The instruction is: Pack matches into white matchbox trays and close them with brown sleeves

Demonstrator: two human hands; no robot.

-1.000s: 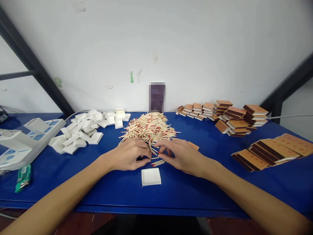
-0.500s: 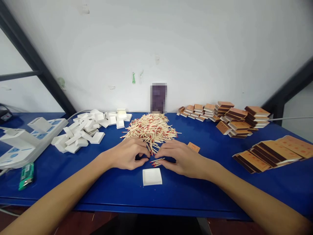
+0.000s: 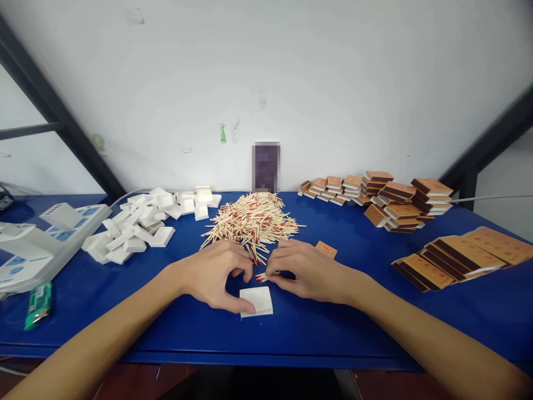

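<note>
One white tray (image 3: 257, 300) lay open side up near the front edge of the blue table (image 3: 166, 333), with no matches in it. Left hand (image 3: 212, 272) sat over the tray's left side. Its thumb pressed on the near-left corner and the other fingers were half curled above, closed round nothing. Right hand (image 3: 306, 266) was just behind the tray, thumb and fingertips pinched on a small bundle of matches (image 3: 263, 275), red heads toward the left hand. Couldn't tell whether the bundle touched the table. Green lighter (image 3: 37, 304) lay far left near the front, with a power strip (image 3: 41, 239) behind it. One loose orange sleeve (image 3: 325, 249) lay just beyond the right hand.

Further back in the middle was the big match pile (image 3: 252, 222), its near edge at the fingertips. Left of it was a heap of empty trays (image 3: 141, 225); well to the right, a fanned row of flat sleeves (image 3: 458, 255). Stacks of boxes (image 3: 391, 197) sat by the wall.

Progress, my read: a fair batch looked assembled at the back. This tray was unfilled and unsleeved, and both the pile and the heap were large, so most of the work remained.
</note>
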